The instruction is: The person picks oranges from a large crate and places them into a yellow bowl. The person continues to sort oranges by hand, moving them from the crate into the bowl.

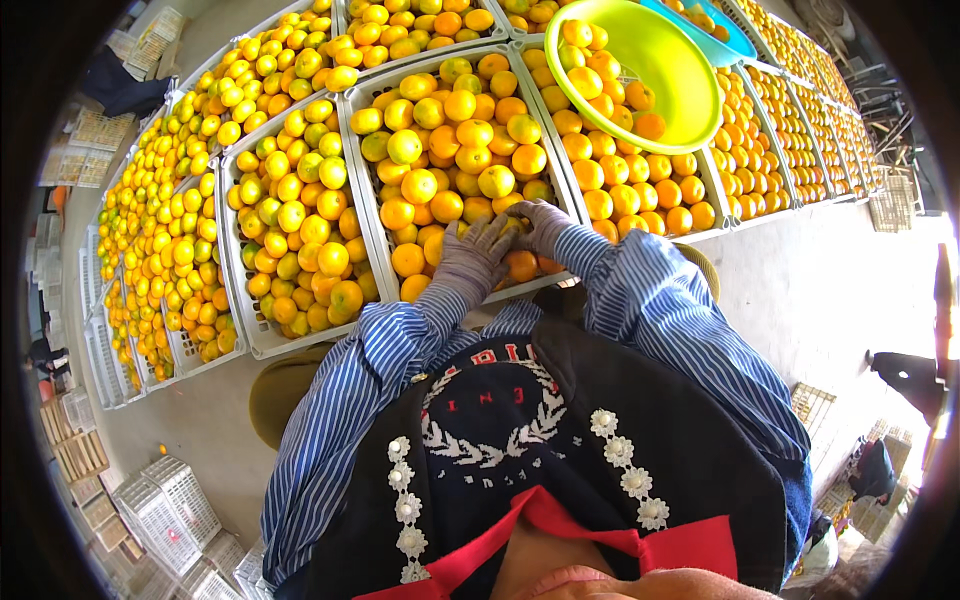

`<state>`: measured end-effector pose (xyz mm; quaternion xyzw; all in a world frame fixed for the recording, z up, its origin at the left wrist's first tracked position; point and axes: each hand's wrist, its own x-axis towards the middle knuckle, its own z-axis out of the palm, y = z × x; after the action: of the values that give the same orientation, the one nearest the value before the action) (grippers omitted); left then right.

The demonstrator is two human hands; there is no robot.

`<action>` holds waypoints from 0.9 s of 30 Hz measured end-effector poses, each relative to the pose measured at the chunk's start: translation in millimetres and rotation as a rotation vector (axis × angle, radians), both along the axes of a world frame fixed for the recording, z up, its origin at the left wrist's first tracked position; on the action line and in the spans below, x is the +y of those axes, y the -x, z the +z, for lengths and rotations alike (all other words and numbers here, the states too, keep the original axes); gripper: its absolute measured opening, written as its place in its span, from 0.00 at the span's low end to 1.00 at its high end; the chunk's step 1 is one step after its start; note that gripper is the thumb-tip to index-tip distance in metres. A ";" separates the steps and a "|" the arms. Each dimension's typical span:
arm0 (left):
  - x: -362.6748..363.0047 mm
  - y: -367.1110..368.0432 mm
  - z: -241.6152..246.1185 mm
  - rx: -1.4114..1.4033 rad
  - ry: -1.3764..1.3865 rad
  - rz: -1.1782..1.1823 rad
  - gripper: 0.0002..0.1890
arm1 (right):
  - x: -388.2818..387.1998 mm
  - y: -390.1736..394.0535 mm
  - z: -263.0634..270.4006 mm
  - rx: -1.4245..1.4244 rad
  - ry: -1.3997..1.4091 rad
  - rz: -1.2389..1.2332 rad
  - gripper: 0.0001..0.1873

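My left hand (pixel 472 259), in a thin greyish glove, lies palm down over mandarins at the near end of a white plastic crate (pixel 551 120). Close against its fingertips is my right hand (pixel 544 225), gloved alike, with bent fingers. A yellowish mandarin (pixel 514 225) shows partly between the two hands; whether either one grips it is hidden. Loose orange and yellow-green mandarins (pixel 474 133) fill the crate beyond. Just below the right hand, deeper orange mandarins (pixel 523 265) sit by the crate's front wall.
A lime-green plastic basin (pixel 686 82) holding several mandarins rests tilted on the crate to the right. Behind it is a blue basin (pixel 739 46). More filled crates (pixel 247 300) stretch left and right. Stacked white crates (pixel 169 502) stand on the concrete floor (pixel 202 420) at lower left.
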<state>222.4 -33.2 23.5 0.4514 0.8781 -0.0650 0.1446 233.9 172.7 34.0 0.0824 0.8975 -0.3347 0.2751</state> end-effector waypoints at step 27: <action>16.5 -6.7 7.6 -0.180 -0.186 0.028 0.48 | 39.5 -16.3 12.1 -0.048 -0.238 0.142 0.43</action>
<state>229.1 -16.7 31.1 0.4548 0.8700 0.0595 0.1812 250.3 212.3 46.1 0.0588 0.9275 -0.2038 0.3076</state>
